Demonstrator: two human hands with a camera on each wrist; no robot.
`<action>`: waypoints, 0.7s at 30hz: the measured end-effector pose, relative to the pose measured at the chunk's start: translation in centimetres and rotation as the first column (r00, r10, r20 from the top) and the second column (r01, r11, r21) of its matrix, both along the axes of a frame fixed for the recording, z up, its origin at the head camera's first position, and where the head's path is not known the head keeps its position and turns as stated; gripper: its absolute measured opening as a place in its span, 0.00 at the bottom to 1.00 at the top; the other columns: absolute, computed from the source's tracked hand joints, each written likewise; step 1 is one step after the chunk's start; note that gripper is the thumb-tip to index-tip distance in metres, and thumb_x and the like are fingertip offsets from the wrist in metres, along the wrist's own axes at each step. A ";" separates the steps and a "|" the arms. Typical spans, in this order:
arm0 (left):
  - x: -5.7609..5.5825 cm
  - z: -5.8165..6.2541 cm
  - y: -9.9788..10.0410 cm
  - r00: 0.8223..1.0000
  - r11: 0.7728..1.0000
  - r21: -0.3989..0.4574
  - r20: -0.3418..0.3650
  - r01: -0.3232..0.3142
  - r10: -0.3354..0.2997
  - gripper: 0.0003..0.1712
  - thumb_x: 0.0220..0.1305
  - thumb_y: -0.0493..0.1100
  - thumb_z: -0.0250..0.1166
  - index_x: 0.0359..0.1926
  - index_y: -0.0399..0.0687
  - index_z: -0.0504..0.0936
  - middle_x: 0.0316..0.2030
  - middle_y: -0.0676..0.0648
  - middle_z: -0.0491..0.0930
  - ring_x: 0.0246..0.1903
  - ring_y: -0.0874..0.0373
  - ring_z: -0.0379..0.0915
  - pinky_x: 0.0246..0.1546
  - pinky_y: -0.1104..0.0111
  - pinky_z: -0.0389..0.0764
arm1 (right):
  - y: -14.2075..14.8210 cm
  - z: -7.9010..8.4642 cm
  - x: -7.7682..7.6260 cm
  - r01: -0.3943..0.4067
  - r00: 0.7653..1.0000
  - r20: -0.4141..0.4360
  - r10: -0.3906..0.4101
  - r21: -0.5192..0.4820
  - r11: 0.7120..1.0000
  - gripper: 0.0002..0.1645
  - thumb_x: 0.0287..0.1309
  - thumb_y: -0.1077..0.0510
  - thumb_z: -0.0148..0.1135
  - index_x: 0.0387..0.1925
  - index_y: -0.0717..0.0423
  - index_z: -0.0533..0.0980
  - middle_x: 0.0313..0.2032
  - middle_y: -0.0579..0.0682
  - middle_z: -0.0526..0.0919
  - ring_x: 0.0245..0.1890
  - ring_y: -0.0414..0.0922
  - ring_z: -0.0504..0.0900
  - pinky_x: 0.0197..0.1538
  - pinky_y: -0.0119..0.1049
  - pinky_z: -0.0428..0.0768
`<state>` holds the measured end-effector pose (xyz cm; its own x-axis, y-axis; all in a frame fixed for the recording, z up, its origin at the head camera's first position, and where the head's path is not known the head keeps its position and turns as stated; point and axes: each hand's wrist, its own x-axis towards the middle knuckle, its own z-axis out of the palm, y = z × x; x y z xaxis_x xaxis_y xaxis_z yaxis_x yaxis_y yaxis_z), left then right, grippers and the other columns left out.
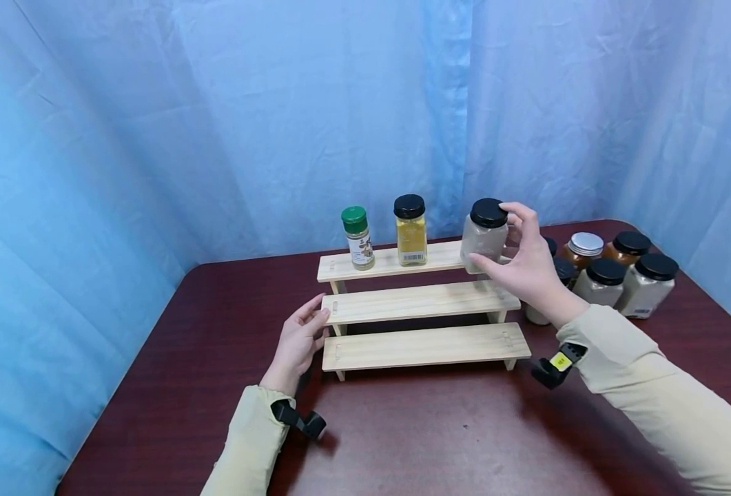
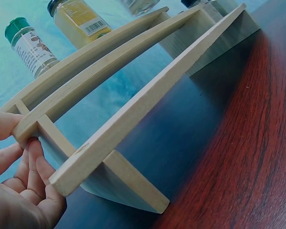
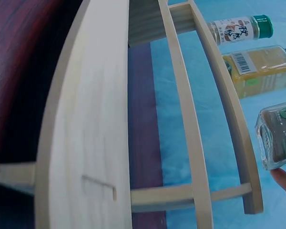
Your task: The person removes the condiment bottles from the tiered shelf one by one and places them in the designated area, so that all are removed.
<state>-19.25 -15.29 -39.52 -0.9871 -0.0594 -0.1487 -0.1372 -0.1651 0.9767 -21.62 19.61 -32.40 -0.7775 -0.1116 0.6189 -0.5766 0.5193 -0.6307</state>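
A three-step wooden display rack [image 1: 424, 348] stands on the table. My left hand [image 1: 298, 341] pinches the left end of its middle step; in the left wrist view the fingers [image 2: 35, 164] curl beneath that step. With thumb and fingertips, my right hand [image 1: 529, 269] grips a square clear jar [image 1: 481, 242] with a black lid and greyish contents. The jar is upright over the right part of the top step, and the right wrist view shows a small gap under its base [image 3: 264, 140]. On the same step stand a green-capped spice bottle [image 1: 361, 246] and a black-lidded jar of yellow powder [image 1: 411, 238].
Right of the rack, several jars crowd together, among them a silver-lidded jar [image 1: 585, 248], a brown black-lidded jar [image 1: 629, 249] and a pale jar [image 1: 644, 293]. Blue curtains [image 1: 315, 124] hang behind and beside the dark red table [image 1: 229, 331].
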 end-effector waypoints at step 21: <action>-0.1 -0.1 0.0 1.000 1.000 -0.013 0.002 -0.003 0.003 0.27 0.69 0.36 0.54 0.68 0.42 0.64 0.30 0.55 0.71 0.28 0.66 0.69 0.26 0.76 0.71 | 2.7 -1.7 3.1 -0.017 0.999 -0.045 0.021 0.082 0.997 0.55 0.36 0.77 0.71 0.64 0.61 0.52 0.50 0.65 0.74 0.49 0.15 0.64 0.45 0.10 0.65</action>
